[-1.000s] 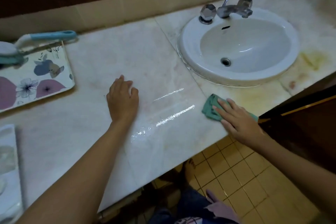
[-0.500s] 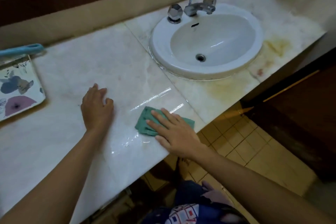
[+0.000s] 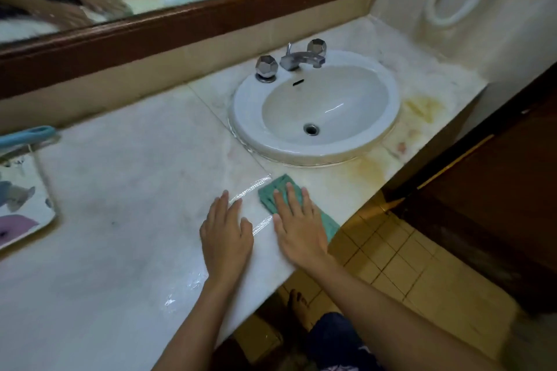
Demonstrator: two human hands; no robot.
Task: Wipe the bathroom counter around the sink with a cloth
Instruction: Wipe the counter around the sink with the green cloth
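A green cloth [image 3: 272, 193] lies flat on the pale marble counter [image 3: 135, 190], just in front of the white oval sink [image 3: 388, 117]. My right hand [image 3: 297, 227] presses down on the cloth with flat, spread fingers, close to the counter's front edge. My left hand [image 3: 226, 235] rests palm down on the bare counter right beside it, fingers apart, holding nothing. A wet shiny streak runs between the two hands. Yellow-brown stains [image 3: 422, 108] mark the counter in front of the sink and to its right.
A chrome tap [image 3: 301, 59] with two faceted knobs stands behind the basin. A floral tray [image 3: 21, 205] and a blue-handled brush [image 3: 27, 134] sit at the far left. A mirror with a wooden frame [image 3: 180, 30] runs along the back. A dark wooden door [image 3: 497, 190] is to the right.
My right hand slid the cloth left along the front edge, then back right toward the sink. My left hand stayed flat on the counter, now close beside the right. The view tilted up.
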